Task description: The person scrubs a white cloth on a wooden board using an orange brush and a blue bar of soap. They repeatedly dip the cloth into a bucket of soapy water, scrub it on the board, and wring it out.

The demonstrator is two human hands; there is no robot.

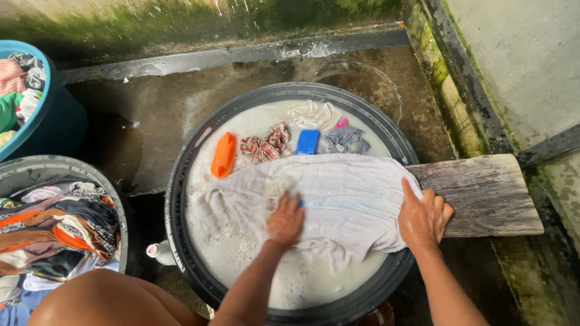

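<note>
A large black round basin [181,199] holds milky soapy water. A white cloth [344,187] lies spread over a wooden washboard [483,193] that rests across the basin's right rim. My left hand [285,220] presses on the cloth near its middle, fingers closed over something blue that barely shows. At the cloth's right edge, my right hand [423,217] lies flat, pinning it against the board.
An orange brush [223,154], a blue soap bar [307,142] and several small clothes float at the basin's far side. A grey tub of clothes [60,166] and a blue tub [54,121] stand left. A mossy concrete wall runs behind and right.
</note>
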